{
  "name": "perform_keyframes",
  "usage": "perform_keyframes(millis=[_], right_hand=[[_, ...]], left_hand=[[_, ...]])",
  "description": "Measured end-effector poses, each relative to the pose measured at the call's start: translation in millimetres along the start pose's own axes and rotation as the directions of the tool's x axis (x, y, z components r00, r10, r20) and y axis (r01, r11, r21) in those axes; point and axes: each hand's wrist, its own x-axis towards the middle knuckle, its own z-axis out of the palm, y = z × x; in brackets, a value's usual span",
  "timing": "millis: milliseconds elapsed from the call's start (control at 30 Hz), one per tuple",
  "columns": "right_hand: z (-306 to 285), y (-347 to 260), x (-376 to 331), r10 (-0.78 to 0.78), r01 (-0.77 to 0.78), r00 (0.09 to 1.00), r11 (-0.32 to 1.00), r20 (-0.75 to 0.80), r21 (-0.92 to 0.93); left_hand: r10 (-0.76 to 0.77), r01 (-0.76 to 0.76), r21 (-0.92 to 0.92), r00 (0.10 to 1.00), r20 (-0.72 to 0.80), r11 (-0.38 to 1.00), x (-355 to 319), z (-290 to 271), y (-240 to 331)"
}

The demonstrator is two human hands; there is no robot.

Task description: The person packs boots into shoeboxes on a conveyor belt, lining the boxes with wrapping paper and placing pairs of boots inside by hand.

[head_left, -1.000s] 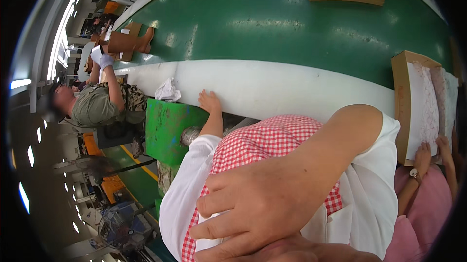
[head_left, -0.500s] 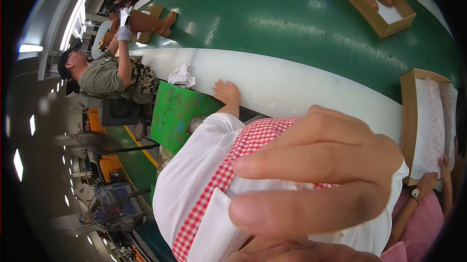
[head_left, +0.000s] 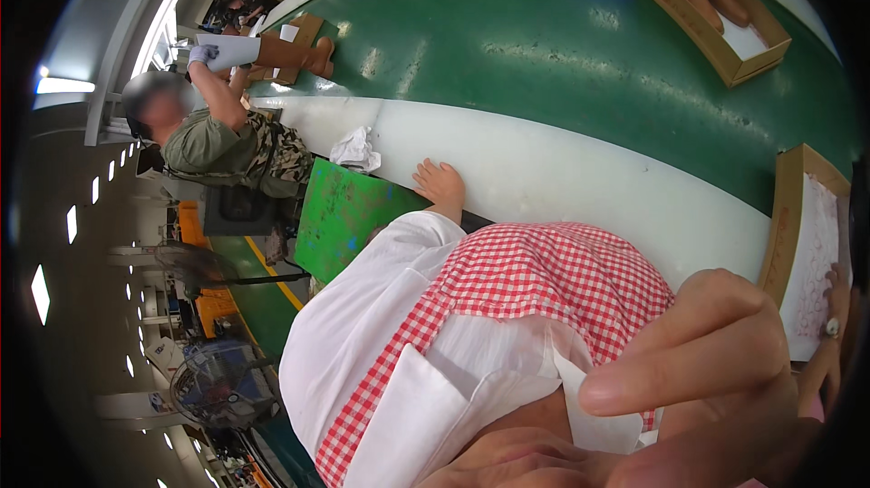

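My left hand [head_left: 440, 183] lies flat with spread fingers on the white border [head_left: 507, 153] of a long green surface. Close by lies a crumpled white paper [head_left: 355, 151]. Large and near the camera at the lower right, my right hand [head_left: 702, 357] is raised in front of my white shirt and red-checked apron [head_left: 553, 261]. Its fingers are loosely bent, and I see nothing in them. Part of that hand and its wrist run into the dark rim.
A green board [head_left: 349, 216] stands beside my left arm. At left, a co-worker [head_left: 213, 139] handles a brown boot [head_left: 294, 53] and a white sheet. Boots stand in a cardboard box [head_left: 689, 26] at upper right. Another person's hand reaches into a paper-lined box [head_left: 787, 243]. A fan [head_left: 222, 384] stands behind.
My right hand has drawn back to the right and down, uncovering the apron. My left hand stays on the white border. The co-worker at left has raised a white sheet beside the boot.
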Motion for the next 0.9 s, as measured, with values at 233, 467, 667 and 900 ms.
perform_keyframes(millis=[233,467,667,900], right_hand=[[-35.7,210.9,295.4,-0.172,0.134,0.985,0.696,-0.017,0.706],[-27.4,294.3,410.7,-0.211,0.125,0.971,0.046,-0.112,0.991],[-88.2,276.2,379.2,-0.302,0.303,0.893,-0.146,0.334,-0.942],[-205.9,313.4,258.8,-0.323,-0.647,0.757,-0.255,-0.568,-0.718]], left_hand=[[0.018,-0.012,0.082,0.997,-0.069,0.997,-2.2,-9.7,-3.0],[0.052,-0.048,0.062,0.997,-0.06,0.997,-7.0,-0.3,8.7],[0.019,-0.013,0.073,0.997,-0.08,0.997,-1.4,0.5,-2.4],[-0.012,0.013,0.029,1.0,-0.027,1.0,-3.0,5.9,-3.5]])
